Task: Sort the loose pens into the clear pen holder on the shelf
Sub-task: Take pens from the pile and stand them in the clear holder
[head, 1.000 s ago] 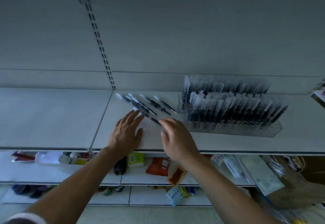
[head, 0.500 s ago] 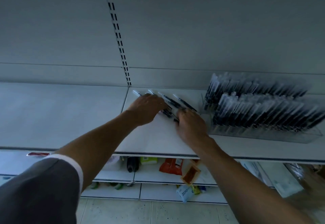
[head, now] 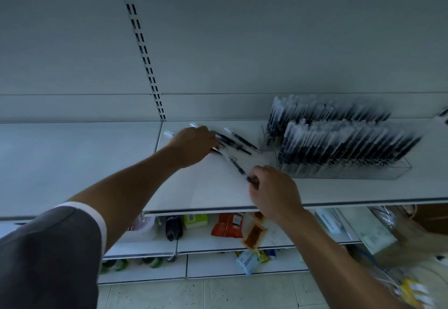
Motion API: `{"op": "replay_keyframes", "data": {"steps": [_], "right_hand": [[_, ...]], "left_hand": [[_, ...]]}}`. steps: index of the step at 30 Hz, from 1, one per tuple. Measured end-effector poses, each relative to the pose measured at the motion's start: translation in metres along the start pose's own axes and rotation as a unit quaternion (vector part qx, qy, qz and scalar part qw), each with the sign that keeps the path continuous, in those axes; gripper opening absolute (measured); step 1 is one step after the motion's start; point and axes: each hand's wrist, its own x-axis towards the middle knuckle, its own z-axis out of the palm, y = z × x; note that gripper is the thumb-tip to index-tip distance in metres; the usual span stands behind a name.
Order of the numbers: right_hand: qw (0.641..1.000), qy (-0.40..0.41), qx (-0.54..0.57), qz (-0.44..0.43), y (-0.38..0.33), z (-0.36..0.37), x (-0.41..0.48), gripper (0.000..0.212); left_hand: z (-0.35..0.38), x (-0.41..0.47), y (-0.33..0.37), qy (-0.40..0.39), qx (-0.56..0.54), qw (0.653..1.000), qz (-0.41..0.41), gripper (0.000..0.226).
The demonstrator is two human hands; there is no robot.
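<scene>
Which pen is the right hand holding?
The pen slanting toward the front of the shelf, its dark end pinched by the right hand. The other loose pens lie farther back, beside and under the left hand.

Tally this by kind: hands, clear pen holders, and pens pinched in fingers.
Hands: 2, left hand on the loose pens, right hand
Clear pen holder: 1
Pinched pen: 1
Total: 4
</scene>
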Motion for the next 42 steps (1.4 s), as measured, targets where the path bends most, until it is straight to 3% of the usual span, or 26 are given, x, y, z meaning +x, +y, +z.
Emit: {"op": "replay_keyframes", "data": {"steps": [7, 15, 17, 20, 23, 25, 28, 30, 32, 36, 42], "right_hand": [[0.972, 0.052, 0.213, 0.08, 0.028, -0.005, -0.04, 0.003], [0.941, 0.091, 0.304, 0.114, 0.069, -0.016, -0.071, 0.004], [0.935, 0.106, 0.318, 0.114, 0.077, -0.021, -0.073, 0.006], [0.925, 0.122, 0.344, 0.109, 0.089, -0.029, -0.076, 0.006], [0.921, 0.119, 0.356, 0.103, 0.1, -0.033, -0.079, 0.004], [0.922, 0.114, 0.356, 0.102, 0.105, -0.033, -0.077, 0.005], [0.933, 0.101, 0.334, 0.092, 0.105, -0.028, -0.073, 0.007], [0.939, 0.096, 0.32, 0.083, 0.104, -0.022, -0.072, 0.005], [0.945, 0.093, 0.304, 0.073, 0.102, -0.016, -0.073, 0.004], [0.961, 0.055, 0.267, 0.043, 0.099, -0.005, -0.07, 0.005], [0.95, 0.063, 0.299, 0.06, 0.102, -0.009, -0.067, 0.012]], "left_hand": [[-0.014, 0.005, 0.026, 0.054, -0.153, 0.978, -0.134, 0.019], [-0.023, 0.016, 0.053, 0.143, -0.237, 0.934, -0.225, 0.021], [-0.026, 0.02, 0.061, 0.181, -0.28, 0.901, -0.278, 0.019], [-0.034, 0.024, 0.072, 0.229, -0.381, 0.818, -0.365, 0.019], [-0.037, 0.021, 0.081, 0.238, -0.48, 0.768, -0.351, 0.019], [-0.039, 0.02, 0.086, 0.235, -0.462, 0.782, -0.345, 0.02], [-0.029, 0.017, 0.101, 0.224, -0.281, 0.884, -0.298, 0.018], [-0.012, 0.011, 0.108, 0.206, -0.187, 0.926, -0.256, 0.021], [0.007, 0.004, 0.111, 0.168, -0.17, 0.94, -0.242, 0.028], [0.008, 0.007, 0.107, 0.124, -0.146, 0.953, -0.235, 0.02], [-0.014, 0.009, 0.116, 0.196, -0.138, 0.957, -0.165, 0.028]]}}
